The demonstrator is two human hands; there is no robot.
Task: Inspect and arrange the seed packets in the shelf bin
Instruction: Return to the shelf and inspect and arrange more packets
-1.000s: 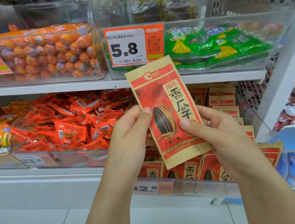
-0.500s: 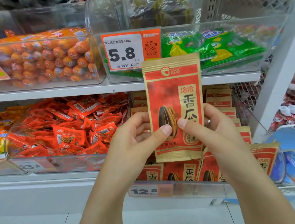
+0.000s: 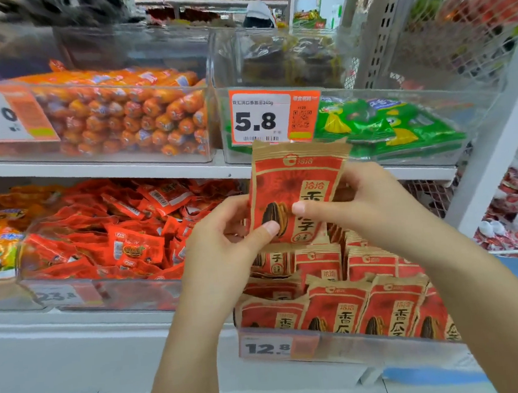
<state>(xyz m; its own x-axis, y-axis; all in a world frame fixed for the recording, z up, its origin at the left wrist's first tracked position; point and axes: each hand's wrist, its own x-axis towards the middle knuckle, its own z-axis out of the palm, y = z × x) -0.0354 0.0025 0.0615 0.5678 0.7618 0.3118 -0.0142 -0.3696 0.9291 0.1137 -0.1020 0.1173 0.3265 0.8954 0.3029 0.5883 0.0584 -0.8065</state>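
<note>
Far left on the upper shelf I see a clear bin of orange sausages (image 3: 125, 114) behind a price tag (image 3: 3, 116). Below it sits a bin heaped with small red snack packs (image 3: 123, 236). My left hand (image 3: 224, 240) pinches the lower left edge of the seed packet (image 3: 294, 190), thumb on the printed front and fingers curled behind. I hold the packet upright, front toward me, above the shelf bin (image 3: 352, 345), its top edge overlapping the bottom of the 5.8 price tag (image 3: 272, 115). My right hand (image 3: 374, 205) grips the packet's right side, thumb pressed across the front and fingers wrapped behind. Rows of matching seed packets (image 3: 339, 308) stand upright in the bin below, behind a 12.8 label (image 3: 271, 347). Green packs (image 3: 383, 126) fill the upper bin to the right.
</note>
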